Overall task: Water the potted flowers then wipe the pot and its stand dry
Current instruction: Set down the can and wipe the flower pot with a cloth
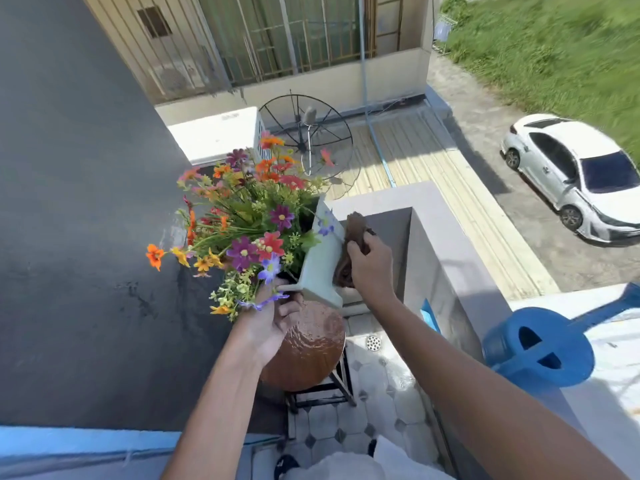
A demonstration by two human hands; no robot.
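A pale green square pot [320,263] full of mixed orange, red and purple flowers [249,220] is lifted and tilted to the left above a round brown stool [308,351] whose top looks wet. My left hand [277,320] grips the pot at its near lower corner, partly hidden by the blooms. My right hand [372,268] presses a brown cloth [353,244] flat against the pot's right outer side.
A blue watering can [540,348] stands on the white ledge at the right. A grey parapet wall [433,237] runs beside the pot. A dark wall fills the left. Tiled floor with a drain [373,342] lies below. A white car is parked far below.
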